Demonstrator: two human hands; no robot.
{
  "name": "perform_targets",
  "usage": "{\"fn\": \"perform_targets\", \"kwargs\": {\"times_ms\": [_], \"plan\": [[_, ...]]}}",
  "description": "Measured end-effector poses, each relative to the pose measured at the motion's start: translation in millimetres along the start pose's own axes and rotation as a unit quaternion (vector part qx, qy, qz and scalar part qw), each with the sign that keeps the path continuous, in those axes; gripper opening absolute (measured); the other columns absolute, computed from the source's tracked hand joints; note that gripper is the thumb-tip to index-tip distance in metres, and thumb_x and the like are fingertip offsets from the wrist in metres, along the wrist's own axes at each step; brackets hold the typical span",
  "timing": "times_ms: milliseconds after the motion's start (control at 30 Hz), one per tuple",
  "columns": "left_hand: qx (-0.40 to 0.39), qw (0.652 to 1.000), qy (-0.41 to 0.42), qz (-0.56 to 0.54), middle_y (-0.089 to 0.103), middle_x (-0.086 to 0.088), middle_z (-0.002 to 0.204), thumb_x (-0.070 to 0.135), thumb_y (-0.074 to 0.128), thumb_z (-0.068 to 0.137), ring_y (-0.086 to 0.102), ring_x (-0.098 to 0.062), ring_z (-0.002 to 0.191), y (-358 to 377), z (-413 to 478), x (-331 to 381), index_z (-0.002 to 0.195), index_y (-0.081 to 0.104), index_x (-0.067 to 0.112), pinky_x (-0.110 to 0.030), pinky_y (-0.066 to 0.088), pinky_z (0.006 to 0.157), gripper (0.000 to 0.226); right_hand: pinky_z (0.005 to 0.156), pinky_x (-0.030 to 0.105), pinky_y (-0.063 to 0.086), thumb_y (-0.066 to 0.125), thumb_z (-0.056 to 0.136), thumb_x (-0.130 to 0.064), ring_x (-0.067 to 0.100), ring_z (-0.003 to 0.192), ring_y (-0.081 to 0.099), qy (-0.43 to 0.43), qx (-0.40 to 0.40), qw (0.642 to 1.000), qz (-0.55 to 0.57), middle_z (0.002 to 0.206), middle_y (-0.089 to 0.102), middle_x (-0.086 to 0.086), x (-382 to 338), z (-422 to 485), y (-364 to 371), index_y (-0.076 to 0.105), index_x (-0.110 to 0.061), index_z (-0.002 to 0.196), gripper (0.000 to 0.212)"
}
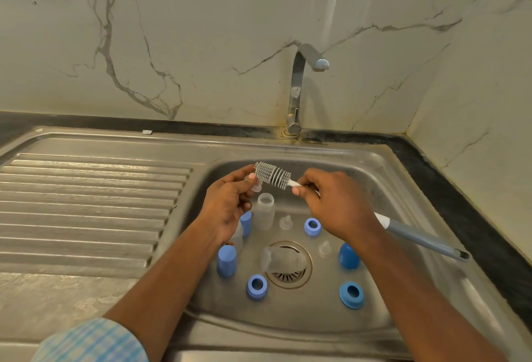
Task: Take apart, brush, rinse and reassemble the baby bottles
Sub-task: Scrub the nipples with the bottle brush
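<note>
A ribbed draining board [86,203] fills the left, with the stone bench [43,298] in front of it. To its right the steel basin [383,186] sits below a chrome tap [299,88] on the marble wall [201,30].

The parts are spread on the basin floor. A tall blue cap [226,261] stands at the left. A hidden bottle [237,239] is mostly covered by the left wrist, and a second blue cap [245,222] is partly covered by it. An upright bottle [265,214] stands open-necked beside them, and a tipped bottle [283,259] lies over the drain [289,278]. There are 3 blue rings: a front ring [256,286], a middle ring [312,227] and a right ring [351,295]. There are also 2 loose teats, a far teat [286,222] and a near teat [324,248], and a third blue cap [349,256].

Above these, the left hand [227,203] pinches a held teat [254,186] between thumb and fingertips. The brush head [272,174] appears to lie against that teat, between the 2 hands. The right hand [336,206] grips the white stem just behind the head, fingers curled. The grey handle [423,239] runs out past the wrist toward the basin's right rim.

Both forearms reach in from the bottom edge, with a checked sleeve [92,341] on the left one.
</note>
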State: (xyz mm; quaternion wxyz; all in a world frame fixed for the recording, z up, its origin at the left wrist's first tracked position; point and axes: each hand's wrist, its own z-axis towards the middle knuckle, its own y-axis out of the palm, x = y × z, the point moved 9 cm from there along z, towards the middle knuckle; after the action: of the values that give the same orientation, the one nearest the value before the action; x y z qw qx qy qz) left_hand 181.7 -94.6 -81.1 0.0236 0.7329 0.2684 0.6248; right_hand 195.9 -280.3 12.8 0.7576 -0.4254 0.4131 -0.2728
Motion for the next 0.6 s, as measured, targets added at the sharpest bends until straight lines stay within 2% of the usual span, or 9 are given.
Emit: {"fn": "perform_targets", "kwargs": {"times_ms": [100, 167, 233, 367, 467, 533, 600], "plan": [[-0.01, 0.999, -0.008, -0.042, 0.077, -0.005, 0.096, 0.008, 0.07, 0.088, 0.063, -0.008, 0.065, 2, -5, 2, 0.125, 0.063, 0.016, -0.019, 0.049, 0.05, 0.039, 0.052, 0.026, 0.03, 0.055, 0.098, -0.038, 0.01, 0.058, 0.047, 0.009, 0.016, 1.0, -0.006, 0.064, 0.053, -0.009, 5, 2, -2, 0.062, -0.023, 0.095, 0.017], [-0.033, 0.998, -0.014, -0.05, 0.077, -0.007, 0.099, 0.007, 0.068, 0.09, 0.07, -0.008, 0.071, 8, -7, 4, 0.127, 0.062, 0.012, -0.019, 0.054, 0.054, 0.037, 0.053, 0.028, 0.032, 0.053, 0.099, -0.038, 0.01, 0.059, 0.048, 0.018, 0.011, 1.0, -0.008, 0.068, 0.056, -0.008, 8, 3, 0, 0.062, -0.022, 0.097, 0.018], [-0.039, 0.998, -0.018, -0.052, 0.077, -0.009, 0.098, 0.006, 0.067, 0.091, 0.073, -0.01, 0.074, 11, -10, 4, 0.126, 0.064, 0.007, -0.02, 0.056, 0.059, 0.036, 0.054, 0.028, 0.033, 0.051, 0.1, -0.037, 0.011, 0.061, 0.05, 0.026, 0.007, 1.0, -0.01, 0.07, 0.058, -0.007, 10, 3, 1, 0.062, -0.021, 0.099, 0.019], [0.014, 0.998, -0.008, -0.06, 0.077, -0.013, 0.092, 0.0, 0.07, 0.087, 0.075, -0.017, 0.076, 3, -11, 2, 0.123, 0.061, 0.005, -0.023, 0.059, 0.063, 0.038, 0.051, 0.023, 0.026, 0.052, 0.1, -0.036, 0.007, 0.056, 0.044, -0.003, 0.008, 1.0, -0.002, 0.061, 0.047, -0.011, -1, 1, 0, 0.059, -0.027, 0.094, 0.013], [0.019, 0.998, 0.008, -0.063, 0.077, -0.012, 0.089, -0.004, 0.066, 0.089, 0.076, -0.021, 0.08, 3, -11, 4, 0.124, 0.057, 0.007, -0.026, 0.061, 0.067, 0.038, 0.055, 0.028, 0.03, 0.05, 0.1, -0.035, 0.01, 0.056, 0.044, -0.028, -0.041, 0.999, 0.002, 0.059, 0.045, -0.009, -14, -1, 16, 0.057, -0.026, 0.087, 0.017], [0.009, 0.998, 0.032, -0.062, 0.077, -0.013, 0.092, -0.007, 0.066, 0.087, 0.075, -0.023, 0.085, 5, -12, 10, 0.122, 0.056, 0.01, -0.028, 0.062, 0.071, 0.04, 0.057, 0.03, 0.032, 0.047, 0.102, -0.034, 0.012, 0.056, 0.044, -0.004, -0.061, 0.998, -0.015, 0.06, 0.046, -0.007, -10, 2, 24, 0.054, -0.025, 0.083, 0.023], [-0.007, 0.997, 0.059, -0.052, 0.077, -0.012, 0.09, -0.007, 0.068, 0.084, 0.075, -0.022, 0.086, 10, -16, 17, 0.117, 0.055, 0.012, -0.027, 0.061, 0.071, 0.04, 0.059, 0.03, 0.033, 0.043, 0.104, -0.033, 0.015, 0.061, 0.051, 0.061, -0.045, 0.996, -0.04, 0.064, 0.05, -0.006, 7, 10, 17, 0.057, -0.027, 0.087, 0.022]]}}
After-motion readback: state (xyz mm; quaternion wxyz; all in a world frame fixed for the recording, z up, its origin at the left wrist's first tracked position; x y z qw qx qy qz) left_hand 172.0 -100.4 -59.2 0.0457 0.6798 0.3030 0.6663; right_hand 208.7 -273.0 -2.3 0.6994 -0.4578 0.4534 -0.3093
